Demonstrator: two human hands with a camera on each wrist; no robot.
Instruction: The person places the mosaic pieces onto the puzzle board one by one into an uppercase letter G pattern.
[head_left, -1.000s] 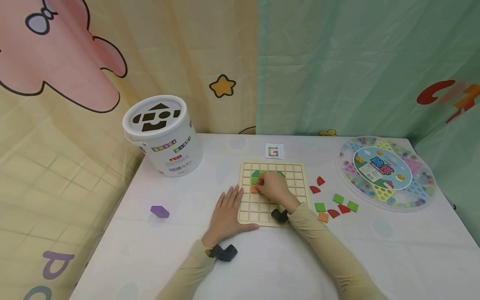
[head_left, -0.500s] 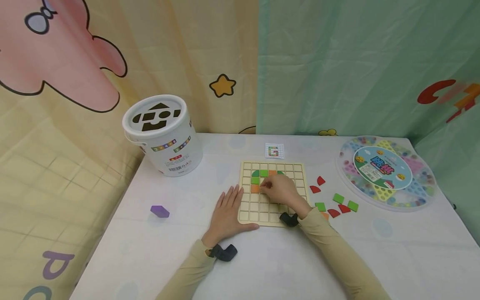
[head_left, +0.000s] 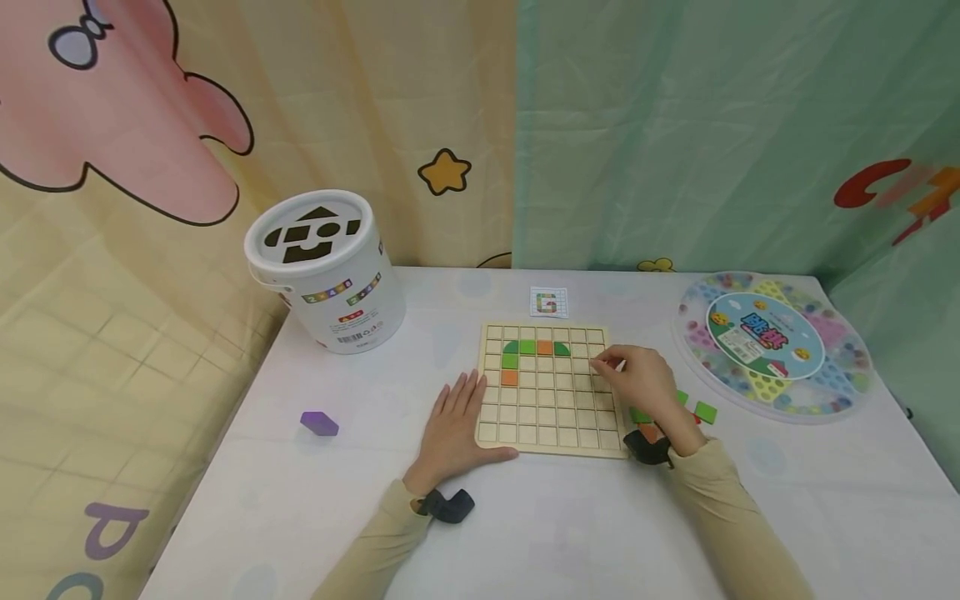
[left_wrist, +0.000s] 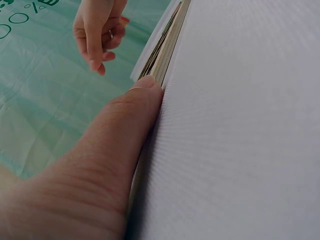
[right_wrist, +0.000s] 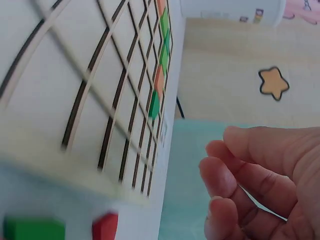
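Board (head_left: pixel 547 422) with six tiles (head_left: pixel 527 347) set in its cells.
The near-square board lies flat on the bench (head_left: pixel 555 533); the tile row's long axis runs left to right, a shorter column turning from its left end toward the near edge. Left hand (head_left: pixel 453 433): spread flat, fingers pointing away, thumb touching the board's near edge. Right hand (head_left: pixel 641 379): raised at the right edge, fingers bent, thumb near index; whether anything is pinched cannot be told.
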